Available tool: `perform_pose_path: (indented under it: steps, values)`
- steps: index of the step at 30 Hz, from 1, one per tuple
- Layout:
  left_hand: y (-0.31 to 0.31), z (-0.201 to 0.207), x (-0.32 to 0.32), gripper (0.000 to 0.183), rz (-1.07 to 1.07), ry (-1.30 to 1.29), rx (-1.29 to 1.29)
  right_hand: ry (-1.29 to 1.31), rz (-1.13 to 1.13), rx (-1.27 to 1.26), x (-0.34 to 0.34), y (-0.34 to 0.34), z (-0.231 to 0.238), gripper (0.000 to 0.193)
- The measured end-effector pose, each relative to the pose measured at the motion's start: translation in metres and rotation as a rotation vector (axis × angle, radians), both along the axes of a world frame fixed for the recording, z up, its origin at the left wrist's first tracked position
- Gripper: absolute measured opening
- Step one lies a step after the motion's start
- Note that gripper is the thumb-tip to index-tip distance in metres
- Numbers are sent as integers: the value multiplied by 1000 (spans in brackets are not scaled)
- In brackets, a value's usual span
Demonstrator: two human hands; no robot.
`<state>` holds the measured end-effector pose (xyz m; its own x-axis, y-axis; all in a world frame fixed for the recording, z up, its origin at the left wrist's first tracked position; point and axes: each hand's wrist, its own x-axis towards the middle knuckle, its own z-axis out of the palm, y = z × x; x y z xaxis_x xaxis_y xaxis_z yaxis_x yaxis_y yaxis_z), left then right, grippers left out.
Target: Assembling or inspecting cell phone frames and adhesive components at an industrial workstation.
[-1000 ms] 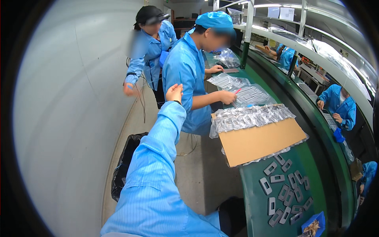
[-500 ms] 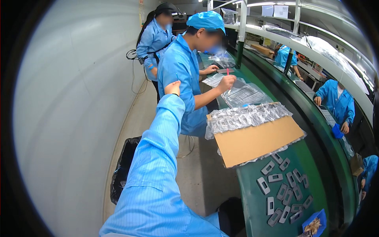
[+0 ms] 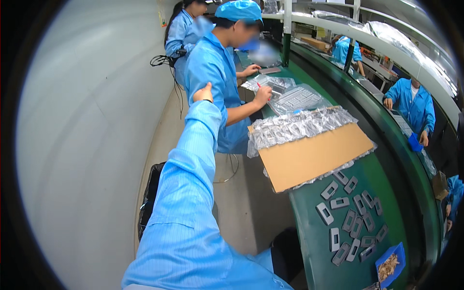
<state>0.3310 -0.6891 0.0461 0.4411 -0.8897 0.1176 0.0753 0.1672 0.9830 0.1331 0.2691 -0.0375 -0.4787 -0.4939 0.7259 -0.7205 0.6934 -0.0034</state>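
My left arm, in a blue striped sleeve, stretches far forward. At its end my left hand (image 3: 203,92) is against, or just in front of, the blue-clad upper arm of a seated co-worker (image 3: 205,65). The thumb points up; the other fingers are mostly hidden, so I cannot see whether they hold anything. My right hand is out of view. The co-worker wears a blue cap and holds a red pen-like tool (image 3: 259,85) over clear plastic trays (image 3: 302,99) on the green bench.
A brown cardboard sheet (image 3: 316,154) with crinkled plastic wrap (image 3: 299,126) lies on the bench. Several grey frame-shaped parts (image 3: 349,220) and a blue bin (image 3: 397,275) of small tan pieces are nearer. A black-lined bin (image 3: 151,193) stands by the wall. Another person (image 3: 181,34) stands behind.
My left hand has shifted slightly left and up in the picture, now lower on the co-worker's arm. The view has tilted down, showing more of the blue bin. The co-worker's tool hand has moved left.
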Motion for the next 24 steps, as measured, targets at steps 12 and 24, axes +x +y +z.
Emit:
perform_pose_path:
  steps: [12, 24]
  values:
    - [21, -28, 43, 22, -183, 35, 15, -30, 2, -52, -4, 12, 4, 29]
    - [208, -143, 271, 15, -488, -1195, 806, 295, 211, 74, -18, -14, 13, 33]
